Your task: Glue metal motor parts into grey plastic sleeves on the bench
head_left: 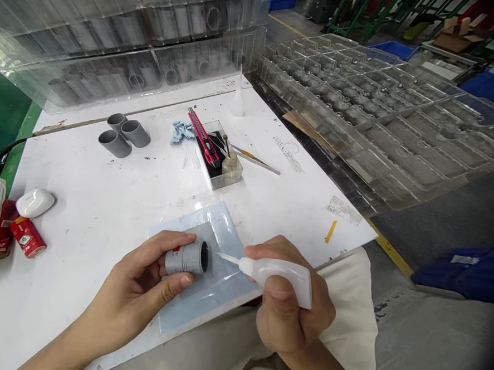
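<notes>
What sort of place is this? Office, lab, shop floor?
Likely a factory shop floor, at a manual workbench. Clues: stacked clear trays holding rows of gray tubes, a utility knife on the bench, and a yellow floor line.

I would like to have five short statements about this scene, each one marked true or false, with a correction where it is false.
1. The left hand holds a grey tube. True.
2. The right hand is empty. False: it holds a white bottle.
3. The nozzle points away from the grey tube. False: it points toward the tube's open end.
4. Three more tubes are grouped together on the table. True.
5. The knife is in the left hand. False: it rests on the small box.
</notes>
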{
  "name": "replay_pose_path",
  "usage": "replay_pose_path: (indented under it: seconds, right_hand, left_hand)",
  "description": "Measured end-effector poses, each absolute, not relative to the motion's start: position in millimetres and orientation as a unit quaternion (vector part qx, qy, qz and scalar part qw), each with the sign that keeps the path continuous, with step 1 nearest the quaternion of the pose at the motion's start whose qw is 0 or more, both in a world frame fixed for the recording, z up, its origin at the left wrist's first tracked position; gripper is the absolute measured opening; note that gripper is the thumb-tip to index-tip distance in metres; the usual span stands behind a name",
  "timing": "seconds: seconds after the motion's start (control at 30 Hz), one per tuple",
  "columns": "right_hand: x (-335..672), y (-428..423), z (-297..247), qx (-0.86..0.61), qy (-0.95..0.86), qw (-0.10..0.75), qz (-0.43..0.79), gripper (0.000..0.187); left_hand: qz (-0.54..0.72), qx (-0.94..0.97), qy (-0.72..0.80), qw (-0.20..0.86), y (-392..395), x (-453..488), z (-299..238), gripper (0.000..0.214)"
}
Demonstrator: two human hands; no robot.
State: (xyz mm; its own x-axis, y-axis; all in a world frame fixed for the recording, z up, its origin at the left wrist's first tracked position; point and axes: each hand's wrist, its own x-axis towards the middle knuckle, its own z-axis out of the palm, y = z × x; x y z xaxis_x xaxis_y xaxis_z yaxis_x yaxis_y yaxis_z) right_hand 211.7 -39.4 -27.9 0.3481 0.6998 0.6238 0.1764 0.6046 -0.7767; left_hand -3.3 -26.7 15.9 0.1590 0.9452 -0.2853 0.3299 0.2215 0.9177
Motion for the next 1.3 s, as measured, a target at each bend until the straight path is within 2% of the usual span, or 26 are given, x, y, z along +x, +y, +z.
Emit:
replay_pose_path:
  seconds: [0.73,0.97,1.17,1.3]
  right_hand:
    - [213.6,-41.4,-30.8,-0.421,-0.546,0.705,0.168,0.018]
    - [217.1,-47.3,-33.9,-0.421,-0.549,0.693,0.204,0.019]
    - [218.4,-48.8,-30.7,-0.416,-0.535,0.701,0.222,0.019]
    - [219.4,-44.4,-20.9,-0.412,-0.513,0.714,0.239,0.024]
  left_hand:
    - [0.310,0.554,0.563,0.529,-26.7,-3.7,14.5,0.035]
    - [0.338,0.569,0.530,0.530,-25.7,-2.9,12.1,0.032]
    - [0.322,0.624,0.485,0.520,-21.8,-8.6,7.7,0.040]
    - [0.357,0.586,0.485,0.542,-24.9,-6.9,7.6,0.033]
